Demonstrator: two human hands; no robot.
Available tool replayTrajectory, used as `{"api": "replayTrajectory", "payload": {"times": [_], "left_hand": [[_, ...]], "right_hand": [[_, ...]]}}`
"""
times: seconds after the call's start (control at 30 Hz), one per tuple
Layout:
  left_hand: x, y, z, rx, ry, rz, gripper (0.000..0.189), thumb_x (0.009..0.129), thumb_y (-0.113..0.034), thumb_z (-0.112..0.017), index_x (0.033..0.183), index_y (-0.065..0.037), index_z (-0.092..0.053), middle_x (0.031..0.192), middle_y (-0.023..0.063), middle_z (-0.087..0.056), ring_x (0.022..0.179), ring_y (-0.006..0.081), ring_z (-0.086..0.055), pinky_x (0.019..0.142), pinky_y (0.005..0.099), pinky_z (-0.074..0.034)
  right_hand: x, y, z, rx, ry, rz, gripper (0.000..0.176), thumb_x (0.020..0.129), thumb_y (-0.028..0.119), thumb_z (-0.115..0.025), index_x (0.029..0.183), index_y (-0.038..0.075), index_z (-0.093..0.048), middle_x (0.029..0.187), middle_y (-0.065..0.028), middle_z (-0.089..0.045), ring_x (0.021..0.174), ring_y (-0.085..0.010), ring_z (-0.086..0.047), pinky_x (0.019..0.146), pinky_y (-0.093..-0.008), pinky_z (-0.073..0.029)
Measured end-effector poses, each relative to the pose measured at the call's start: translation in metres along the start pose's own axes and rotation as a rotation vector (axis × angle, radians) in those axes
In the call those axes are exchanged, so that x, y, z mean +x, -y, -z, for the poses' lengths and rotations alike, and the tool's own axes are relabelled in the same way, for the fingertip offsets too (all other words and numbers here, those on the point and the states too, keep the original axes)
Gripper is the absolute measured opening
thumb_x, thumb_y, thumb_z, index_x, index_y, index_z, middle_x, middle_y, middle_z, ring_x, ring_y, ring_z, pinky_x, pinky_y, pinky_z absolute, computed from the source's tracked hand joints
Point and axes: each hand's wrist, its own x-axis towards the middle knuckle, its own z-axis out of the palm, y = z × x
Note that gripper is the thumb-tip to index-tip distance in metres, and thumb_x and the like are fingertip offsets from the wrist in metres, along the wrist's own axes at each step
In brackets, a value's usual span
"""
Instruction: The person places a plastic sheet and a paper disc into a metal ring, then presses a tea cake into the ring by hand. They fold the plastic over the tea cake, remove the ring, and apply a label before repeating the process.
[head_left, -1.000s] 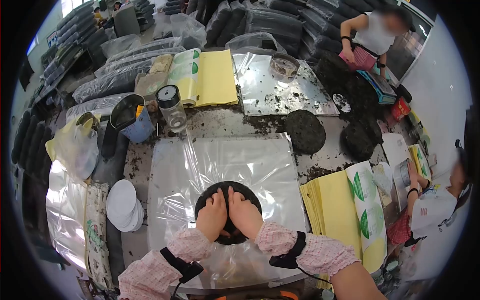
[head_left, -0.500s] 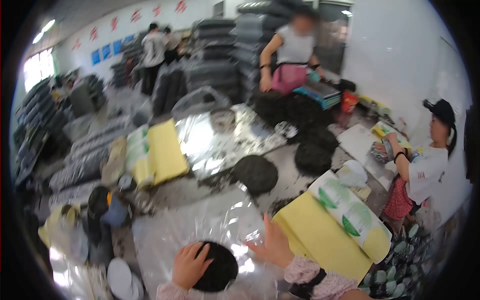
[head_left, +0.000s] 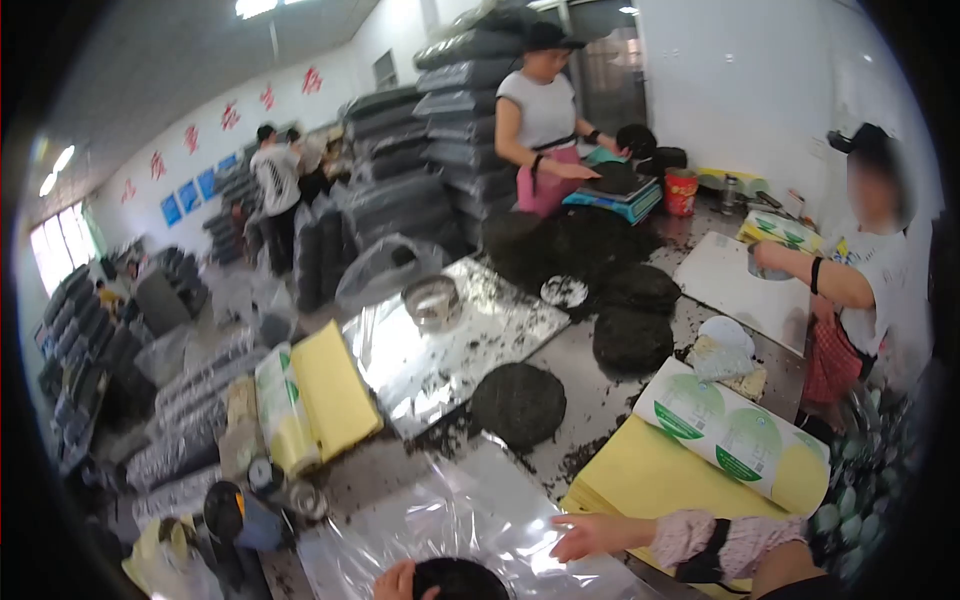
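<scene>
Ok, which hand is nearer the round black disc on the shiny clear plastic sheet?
Left. The left hand is at the left edge of the disc; the right hand is apart from it, off to its right.

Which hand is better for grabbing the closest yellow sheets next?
Probably the right hand: it looks empty and is beside the yellow sheets. The left hand is farther away, by the dark disc.

Left hand [head_left: 396, 581] sits at dark disc [head_left: 464, 579], both cropped at bottom; right hand [head_left: 594, 537] hovers outstretched near clear film [head_left: 415, 530] and yellow paper stack [head_left: 660, 488].
</scene>
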Motion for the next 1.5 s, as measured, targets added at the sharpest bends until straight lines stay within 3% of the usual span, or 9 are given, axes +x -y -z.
{"api": "replayTrajectory", "payload": {"times": [0.13,0.2,0.37,0.6,0.77,0.9,1.13,1.27,1.5], "left_hand": [[-0.005,0.008,-0.005,0.079,0.032,-0.039,0.071,0.078,-0.029,-0.079,0.136,0.000,-0.049,0.129,0.0180,-0.055,0.118,0.0383,-0.051,0.101,0.0475,-0.040],[-0.004,-0.003,-0.005,0.081,-0.051,0.057,0.068,0.079,-0.028,-0.078,0.135,0.000,-0.050,0.130,0.0180,-0.054,0.118,0.0387,-0.052,0.101,0.0471,-0.040],[-0.002,0.004,-0.006,0.034,-0.029,0.023,0.065,0.082,-0.026,-0.075,0.135,0.000,-0.049,0.131,0.0185,-0.054,0.119,0.0389,-0.051,0.102,0.0468,-0.040],[-0.030,-0.005,0.022,-0.357,-0.191,0.239,0.059,0.099,-0.040,-0.051,0.143,-0.002,-0.044,0.145,0.0190,-0.047,0.137,0.0339,-0.042,0.114,0.0484,-0.029],[-0.057,0.000,0.007,-1.355,-0.473,0.314,0.070,0.105,-0.055,-0.017,0.153,-0.006,-0.030,0.155,0.0139,-0.036,0.146,0.0261,-0.029,0.120,0.0401,-0.018],[-0.066,-0.001,-0.015,-0.945,-0.349,0.429,0.063,0.090,-0.002,-0.060,0.148,0.001,-0.035,0.146,0.0146,-0.044,0.134,0.0260,-0.043,0.113,0.0368,-0.033],[-0.062,-0.010,-0.022,-0.666,-0.419,0.383,0.065,0.073,0.005,-0.060,0.136,0.001,-0.044,0.133,0.0185,-0.047,0.125,0.0325,-0.048,0.108,0.0394,-0.038],[-0.033,-0.029,-0.003,-0.090,-0.144,0.251,0.043,0.070,0.000,-0.063,0.112,0.001,-0.052,0.119,0.0214,-0.051,0.118,0.0402,-0.048,0.108,0.0503,-0.034],[-0.002,-0.019,-0.018,0.098,0.350,-0.398,0.096,0.070,-0.047,-0.075,0.146,0.000,-0.038,0.151,0.0191,-0.038,0.143,0.0371,-0.031,0.117,0.0531,-0.022]], "right_hand": [[0.030,0.029,0.018,-0.491,0.523,-0.274,0.068,0.084,0.020,-0.077,0.141,-0.001,-0.046,0.077,-0.0032,-0.070,0.066,-0.0101,-0.064,0.058,-0.0265,-0.050],[0.065,0.046,0.058,-0.630,0.154,-0.142,0.057,0.082,0.023,-0.077,0.131,0.001,-0.057,0.072,-0.0042,-0.071,0.065,-0.0134,-0.067,0.057,-0.0298,-0.051],[0.170,0.050,0.091,-1.836,-0.601,0.615,0.070,0.078,0.013,-0.069,0.141,0.002,-0.041,0.138,-0.0204,-0.049,0.126,-0.0358,-0.050,0.102,-0.0474,-0.044],[0.144,0.121,0.025,-0.839,-0.676,0.726,0.037,0.096,0.003,-0.046,0.132,0.000,-0.056,0.114,-0.0245,-0.065,0.102,-0.0412,-0.064,0.087,-0.0405,-0.051],[0.028,0.074,-0.106,-1.353,-0.013,1.340,0.045,0.085,0.013,-0.057,0.128,0.000,-0.059,0.131,-0.0195,-0.058,0.131,-0.0389,-0.049,0.112,-0.0562,-0.034],[0.009,-0.010,-0.115,-1.423,0.392,0.972,0.055,0.089,0.023,-0.057,0.138,-0.001,-0.050,0.142,-0.0239,-0.048,0.136,-0.0395,-0.044,0.113,-0.0522,-0.033],[0.073,0.020,-0.164,-1.427,0.312,0.843,0.089,0.086,0.065,-0.056,0.150,0.005,-0.036,0.155,-0.0233,-0.030,0.147,-0.0399,-0.023,0.117,-0.0580,-0.018],[0.081,-0.012,-0.164,-1.460,0.351,0.690,0.090,0.087,0.068,-0.052,0.149,0.004,-0.037,0.154,-0.0250,-0.031,0.148,-0.0399,-0.019,0.119,-0.0583,-0.008],[0.087,-0.025,-0.164,-1.587,0.503,0.367,0.091,0.084,0.065,-0.059,0.148,0.004,-0.038,0.150,-0.0261,-0.037,0.140,-0.0485,-0.027,0.116,-0.0613,-0.016]]}}
